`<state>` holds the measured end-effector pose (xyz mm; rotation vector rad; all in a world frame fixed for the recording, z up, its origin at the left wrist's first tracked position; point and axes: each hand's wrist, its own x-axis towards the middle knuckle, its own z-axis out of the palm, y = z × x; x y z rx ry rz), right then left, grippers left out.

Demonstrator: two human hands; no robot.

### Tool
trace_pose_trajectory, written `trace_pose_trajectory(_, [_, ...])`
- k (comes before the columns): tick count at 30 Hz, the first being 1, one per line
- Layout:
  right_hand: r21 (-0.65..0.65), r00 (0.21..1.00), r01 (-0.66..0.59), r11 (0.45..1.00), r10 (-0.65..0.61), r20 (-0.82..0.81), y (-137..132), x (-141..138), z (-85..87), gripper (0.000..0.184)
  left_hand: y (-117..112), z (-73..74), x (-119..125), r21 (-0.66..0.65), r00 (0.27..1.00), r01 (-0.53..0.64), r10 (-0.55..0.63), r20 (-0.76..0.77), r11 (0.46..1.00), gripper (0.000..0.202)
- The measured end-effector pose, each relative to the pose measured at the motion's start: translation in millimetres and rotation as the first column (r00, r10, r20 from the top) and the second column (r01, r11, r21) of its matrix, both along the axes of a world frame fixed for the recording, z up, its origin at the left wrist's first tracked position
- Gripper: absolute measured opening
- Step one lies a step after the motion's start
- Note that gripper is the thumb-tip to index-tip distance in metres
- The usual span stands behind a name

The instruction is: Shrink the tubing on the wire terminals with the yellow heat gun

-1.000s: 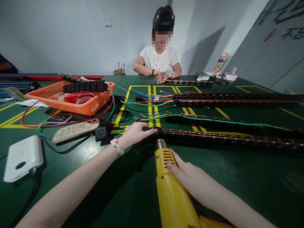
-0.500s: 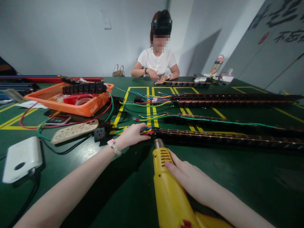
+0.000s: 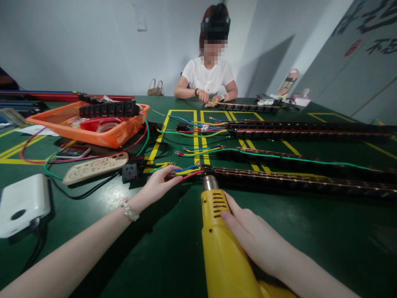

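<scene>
My right hand (image 3: 252,240) is wrapped round a yellow heat gun (image 3: 221,244) whose metal nozzle (image 3: 210,182) points at the left end of a long black strip (image 3: 294,180) on the green table. My left hand (image 3: 156,186) pinches a bundle of coloured wires (image 3: 186,170) coming out of that strip's end, just left of the nozzle. The wires fan out red, blue, yellow and green between my fingers and the strip.
More long strips with coloured wires (image 3: 279,155) lie further back. An orange basket (image 3: 89,124), a beige power strip (image 3: 94,167), a black socket (image 3: 129,172) and a white box (image 3: 23,205) sit at left. Across the table a person in white (image 3: 209,78) works on another strip.
My left hand has drawn back to the left, pulling the wire bundle out so the coloured wires now show. The heat gun has stayed close to the strip's end.
</scene>
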<state>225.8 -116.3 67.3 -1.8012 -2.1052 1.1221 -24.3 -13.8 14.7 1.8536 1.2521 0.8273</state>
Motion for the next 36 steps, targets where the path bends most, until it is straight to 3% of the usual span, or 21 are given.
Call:
trace_pose_trajectory(6, [0.094, 0.973, -0.23, 0.969, 0.229, 0.019, 18, -4, 0.1, 0.073, 1, -5.4, 1, 0.057, 0.998, 0.029, -0.026, -0.052, 0.998, 0.037])
trace_pose_trajectory(11, [0.123, 0.947, -0.322, 0.939, 0.316, 0.066, 30, 17, 1.5, 0.081, 3, -5.0, 0, 0.104, 0.988, 0.066, -0.051, -0.143, 0.992, 0.033])
trace_pose_trajectory(14, [0.155, 0.965, -0.259, 0.953, 0.248, 0.085, 33, 34, 2.4, 0.08, 5, -4.8, 2, 0.122, 0.982, 0.065, -0.042, -0.183, 0.99, 0.03])
trace_pose_trajectory(18, [0.123, 0.956, -0.284, 0.951, 0.271, 0.112, 36, 45, 0.8, 0.078, 7, -5.1, 5, 0.113, 0.987, 0.059, -0.041, -0.157, 0.992, 0.029])
trace_pose_trajectory(24, [0.05, 0.97, -0.212, 0.976, 0.204, 0.133, 35, 41, -0.5, 0.07, 4, -2.8, 5, 0.11, 0.987, 0.091, -0.075, -0.139, 0.99, 0.031])
trace_pose_trajectory(29, [-0.087, 0.988, -0.115, 0.99, 0.123, 0.096, 33, 38, -4.0, 0.066, 2, 0.7, 3, 0.096, 0.987, 0.083, -0.069, -0.143, 0.992, 0.033])
trace_pose_trajectory(36, [-0.028, 0.99, -0.067, 0.997, 0.07, 0.124, 24, 31, -3.5, 0.07, 2, 0.2, 3, 0.114, 0.988, 0.023, -0.005, -0.155, 0.993, 0.037])
